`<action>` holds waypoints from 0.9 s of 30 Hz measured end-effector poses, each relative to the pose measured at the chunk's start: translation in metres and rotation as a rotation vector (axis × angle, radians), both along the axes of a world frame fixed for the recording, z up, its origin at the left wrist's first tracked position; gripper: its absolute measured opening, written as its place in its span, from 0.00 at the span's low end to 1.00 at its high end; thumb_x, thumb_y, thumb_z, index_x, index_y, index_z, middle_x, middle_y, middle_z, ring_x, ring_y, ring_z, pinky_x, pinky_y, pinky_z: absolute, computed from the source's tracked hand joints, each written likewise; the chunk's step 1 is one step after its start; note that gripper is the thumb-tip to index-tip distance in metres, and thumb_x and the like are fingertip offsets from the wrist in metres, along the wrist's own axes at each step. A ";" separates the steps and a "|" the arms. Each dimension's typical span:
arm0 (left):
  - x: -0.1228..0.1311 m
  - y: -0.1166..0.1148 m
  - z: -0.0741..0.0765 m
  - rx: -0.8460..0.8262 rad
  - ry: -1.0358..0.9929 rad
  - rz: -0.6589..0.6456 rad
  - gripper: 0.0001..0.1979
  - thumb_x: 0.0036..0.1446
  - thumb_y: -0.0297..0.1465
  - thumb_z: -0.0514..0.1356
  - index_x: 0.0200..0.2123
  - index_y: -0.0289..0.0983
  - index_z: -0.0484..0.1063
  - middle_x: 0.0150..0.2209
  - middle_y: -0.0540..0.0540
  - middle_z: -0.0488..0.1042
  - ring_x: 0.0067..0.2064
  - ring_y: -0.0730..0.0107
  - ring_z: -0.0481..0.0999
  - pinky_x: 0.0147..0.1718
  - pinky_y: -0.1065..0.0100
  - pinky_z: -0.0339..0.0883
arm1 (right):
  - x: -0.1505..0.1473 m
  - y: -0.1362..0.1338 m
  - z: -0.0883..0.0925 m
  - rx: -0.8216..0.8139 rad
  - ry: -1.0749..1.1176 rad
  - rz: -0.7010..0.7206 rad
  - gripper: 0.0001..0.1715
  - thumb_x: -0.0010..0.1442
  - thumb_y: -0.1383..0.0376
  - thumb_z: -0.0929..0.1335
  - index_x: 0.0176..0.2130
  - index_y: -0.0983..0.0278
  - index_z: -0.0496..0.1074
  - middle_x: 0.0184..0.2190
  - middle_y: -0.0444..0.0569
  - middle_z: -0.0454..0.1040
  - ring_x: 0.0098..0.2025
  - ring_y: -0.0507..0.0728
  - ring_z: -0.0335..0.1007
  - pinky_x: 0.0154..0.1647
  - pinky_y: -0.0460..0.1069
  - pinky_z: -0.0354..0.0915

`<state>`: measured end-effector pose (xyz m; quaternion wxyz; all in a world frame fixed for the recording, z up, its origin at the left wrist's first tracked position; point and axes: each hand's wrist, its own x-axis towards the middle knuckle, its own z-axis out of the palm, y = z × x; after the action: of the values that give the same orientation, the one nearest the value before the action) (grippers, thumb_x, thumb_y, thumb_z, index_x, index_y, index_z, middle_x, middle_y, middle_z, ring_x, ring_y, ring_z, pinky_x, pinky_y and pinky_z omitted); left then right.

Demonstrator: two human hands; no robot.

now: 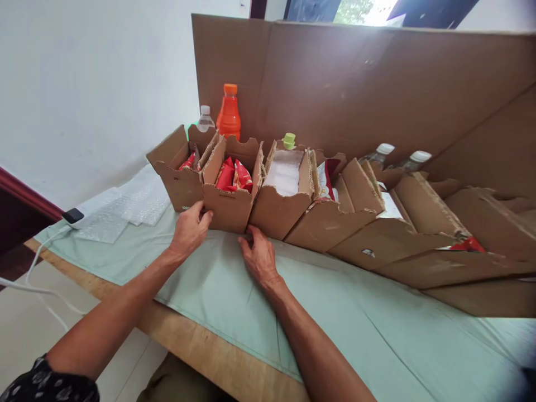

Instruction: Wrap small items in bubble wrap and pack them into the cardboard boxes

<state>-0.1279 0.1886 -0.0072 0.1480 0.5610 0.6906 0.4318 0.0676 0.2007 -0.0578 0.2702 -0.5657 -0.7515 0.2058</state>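
In the head view a small cardboard box (228, 213) stands open-topped in a row of similar boxes, with red snack packets (234, 175) inside. My left hand (190, 230) is closed at its lower left edge, fingertips partly hidden in the gap beside the neighbouring box (181, 188). At the lower right corner my right hand (260, 255) has its fingers bent around the edge; some fingertips are hidden there. Adjoining on the right is another cardboard box (278, 211) holding a white wrapped pack (285, 172).
Further boxes (355, 226) continue right, before a tall cardboard panel (335, 84). Behind the row stand an orange bottle (229, 114) and clear bottles with white caps (383, 149). Bubble wrap (142, 198) and a black-and-white device (73, 216) lie left on the green cloth (226, 290).
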 end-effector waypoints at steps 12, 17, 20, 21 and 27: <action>0.001 0.014 -0.002 0.097 0.174 0.140 0.14 0.61 0.36 0.58 0.45 0.36 0.79 0.40 0.41 0.82 0.41 0.56 0.81 0.44 0.60 0.74 | 0.007 0.001 -0.025 0.126 0.142 0.064 0.23 0.61 0.67 0.64 0.53 0.69 0.75 0.46 0.60 0.80 0.49 0.65 0.77 0.55 0.60 0.71; -0.039 0.001 0.035 0.388 0.368 0.242 0.28 0.57 0.30 0.61 0.62 0.33 0.70 0.62 0.33 0.69 0.67 0.47 0.65 0.68 0.48 0.56 | 0.008 0.003 -0.029 0.145 0.186 0.073 0.21 0.60 0.66 0.64 0.51 0.65 0.77 0.46 0.58 0.80 0.48 0.64 0.76 0.55 0.60 0.70; -0.070 0.018 0.057 0.455 0.554 0.185 0.26 0.52 0.26 0.65 0.56 0.40 0.75 0.69 0.38 0.62 0.74 0.41 0.51 0.72 0.41 0.46 | 0.008 0.004 -0.029 0.146 0.195 0.068 0.20 0.60 0.65 0.64 0.50 0.65 0.77 0.45 0.57 0.81 0.47 0.64 0.76 0.54 0.60 0.70; -0.079 0.025 0.062 0.411 0.587 0.150 0.21 0.51 0.26 0.65 0.50 0.41 0.78 0.70 0.40 0.61 0.75 0.38 0.48 0.72 0.38 0.44 | 0.008 0.004 -0.028 0.146 0.198 0.064 0.20 0.60 0.65 0.64 0.49 0.65 0.78 0.44 0.57 0.81 0.47 0.64 0.77 0.53 0.60 0.70; -0.086 0.012 0.074 0.350 0.709 0.000 0.03 0.55 0.28 0.64 0.30 0.37 0.79 0.70 0.44 0.65 0.75 0.35 0.47 0.70 0.32 0.38 | 0.007 0.006 -0.027 0.125 0.247 0.041 0.17 0.59 0.66 0.66 0.46 0.64 0.79 0.43 0.56 0.81 0.47 0.64 0.77 0.54 0.59 0.70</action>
<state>-0.2136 0.2006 0.0670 -0.1973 0.6922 0.6148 0.3224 0.0744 0.2069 -0.0846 0.3911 -0.5026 -0.7352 0.2324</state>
